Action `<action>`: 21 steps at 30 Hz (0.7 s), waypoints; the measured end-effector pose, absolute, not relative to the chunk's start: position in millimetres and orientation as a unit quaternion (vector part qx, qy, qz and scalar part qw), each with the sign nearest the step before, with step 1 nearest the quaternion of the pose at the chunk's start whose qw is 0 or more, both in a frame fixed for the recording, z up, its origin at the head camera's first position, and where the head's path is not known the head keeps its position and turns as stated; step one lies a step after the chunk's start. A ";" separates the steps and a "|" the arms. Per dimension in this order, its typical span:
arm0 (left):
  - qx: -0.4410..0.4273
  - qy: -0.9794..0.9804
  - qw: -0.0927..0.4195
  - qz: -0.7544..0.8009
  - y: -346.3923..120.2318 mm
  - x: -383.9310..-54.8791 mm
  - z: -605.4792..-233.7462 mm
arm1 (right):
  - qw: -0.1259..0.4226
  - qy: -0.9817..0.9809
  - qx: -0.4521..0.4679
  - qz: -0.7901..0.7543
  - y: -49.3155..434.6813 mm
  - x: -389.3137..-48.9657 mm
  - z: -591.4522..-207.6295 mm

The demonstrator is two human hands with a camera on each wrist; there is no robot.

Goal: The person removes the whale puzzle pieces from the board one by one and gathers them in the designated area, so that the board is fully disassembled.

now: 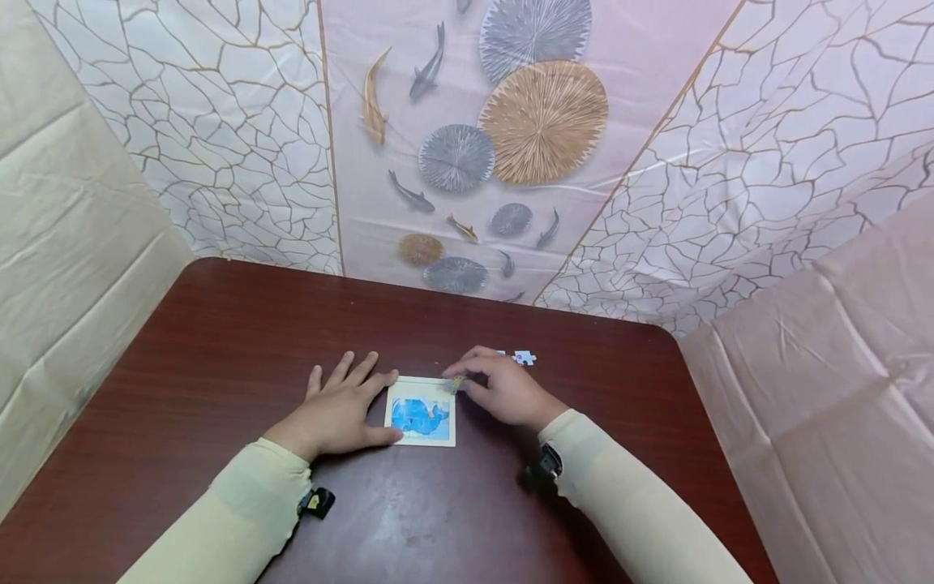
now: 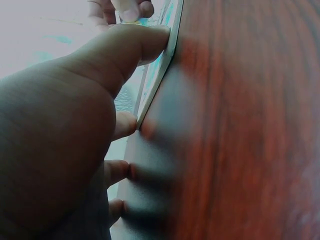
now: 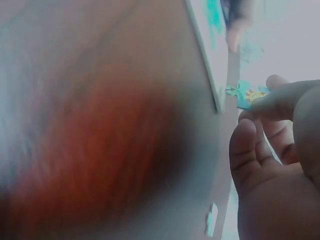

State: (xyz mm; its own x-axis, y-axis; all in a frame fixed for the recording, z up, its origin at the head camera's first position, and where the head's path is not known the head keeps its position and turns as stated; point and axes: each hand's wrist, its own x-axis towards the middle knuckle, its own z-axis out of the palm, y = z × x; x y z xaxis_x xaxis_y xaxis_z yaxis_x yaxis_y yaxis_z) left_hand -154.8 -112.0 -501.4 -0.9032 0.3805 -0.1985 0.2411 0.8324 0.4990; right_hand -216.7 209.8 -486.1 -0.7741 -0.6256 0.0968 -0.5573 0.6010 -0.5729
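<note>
A small square puzzle board with a cream frame lies on the table, showing an assembled blue whale picture. My left hand rests beside it with spread fingers, thumb and index finger touching its left corners. In the left wrist view, the thumb lies against the board's edge. My right hand pinches a puzzle piece between thumb and fingers, just above the board's upper right corner. The piece is light blue-green with a yellow figure. What lies under it on the board is partly hidden.
A loose jigsaw piece lies on the dark red table beyond my right hand, with part of another beside it. Patterned cloth hangs behind the table, and plain fabric stands along both sides.
</note>
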 end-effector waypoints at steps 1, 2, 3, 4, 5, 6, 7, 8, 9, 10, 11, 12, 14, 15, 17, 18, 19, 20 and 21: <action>0.166 0.946 0.145 0.240 -112.1 -154.7 -501.5 | 0.055 0.899 -0.311 -0.304 212.8 -217.7 -485.3; 0.166 0.945 0.144 0.241 -112.1 -154.7 -501.5 | 0.053 0.905 -0.290 -0.308 216.2 -218.7 -484.4; 0.167 0.945 0.144 0.241 -112.1 -154.6 -501.6 | 0.051 0.910 -0.268 -0.313 219.8 -219.9 -483.6; 0.169 0.945 0.142 0.242 -112.2 -154.5 -501.3 | 0.049 0.914 -0.246 -0.319 223.7 -221.2 -482.9; 0.170 0.945 0.142 0.242 -112.3 -154.5 -501.4 | 0.046 0.919 -0.224 -0.321 227.9 -222.5 -482.2; 0.170 0.945 0.143 0.241 -112.3 -154.7 -501.6 | 0.043 0.923 -0.202 -0.325 232.4 -224.1 -481.6; 0.170 0.945 0.143 0.241 -112.4 -154.7 -501.5 | 0.039 0.927 -0.184 -0.325 237.2 -226.2 -481.5; 0.169 0.945 0.143 0.240 -112.5 -154.7 -501.3 | 0.034 0.930 -0.169 -0.325 242.4 -228.5 -481.2; 0.169 0.946 0.142 0.238 -112.6 -154.7 -501.0 | 0.031 0.932 -0.157 -0.324 248.0 -230.9 -480.8; 0.169 0.946 0.142 0.238 -112.8 -154.7 -500.6 | 0.028 0.935 -0.145 -0.323 253.6 -233.6 -480.6; 0.168 0.946 0.142 0.237 -112.8 -154.7 -500.2 | 0.026 0.936 -0.135 -0.323 259.4 -236.2 -480.0; 0.168 0.946 0.141 0.236 -112.9 -154.7 -499.5 | 0.025 0.937 -0.126 -0.324 265.5 -238.9 -479.7; 0.168 0.947 0.141 0.236 -113.1 -154.7 -498.1 | 0.027 0.938 -0.110 -0.328 277.7 -244.4 -478.9; 0.168 0.946 0.141 0.237 -113.1 -154.8 -497.8 | 0.030 0.938 -0.101 -0.330 283.9 -247.3 -478.6; 0.168 0.946 0.142 0.238 -113.2 -154.9 -497.1 | 0.032 0.937 -0.082 -0.338 296.0 -252.7 -478.0; 0.168 0.946 0.143 0.238 -113.3 -155.0 -497.0 | 0.033 0.936 -0.073 -0.342 301.8 -255.5 -477.7; 0.167 0.946 0.144 0.239 -113.4 -155.0 -496.8 | 0.033 0.935 -0.064 -0.347 307.4 -258.4 -477.3; 0.167 0.946 0.144 0.239 -113.5 -155.0 -496.7 | 0.033 0.933 -0.054 -0.354 312.6 -261.1 -476.8; 0.167 0.946 0.144 0.239 -113.7 -154.9 -496.6 | 0.033 0.930 -0.043 -0.362 317.3 -263.4 -476.1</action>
State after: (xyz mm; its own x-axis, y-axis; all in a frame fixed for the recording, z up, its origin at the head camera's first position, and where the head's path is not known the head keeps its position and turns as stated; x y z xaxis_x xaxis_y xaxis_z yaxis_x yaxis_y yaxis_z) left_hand -154.9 -113.7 -496.6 -0.9027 0.3844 -0.1932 0.2464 0.8301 0.5003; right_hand -263.4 317.3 -476.1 -0.9942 -0.1031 -0.0300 -0.0557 0.7337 -0.6772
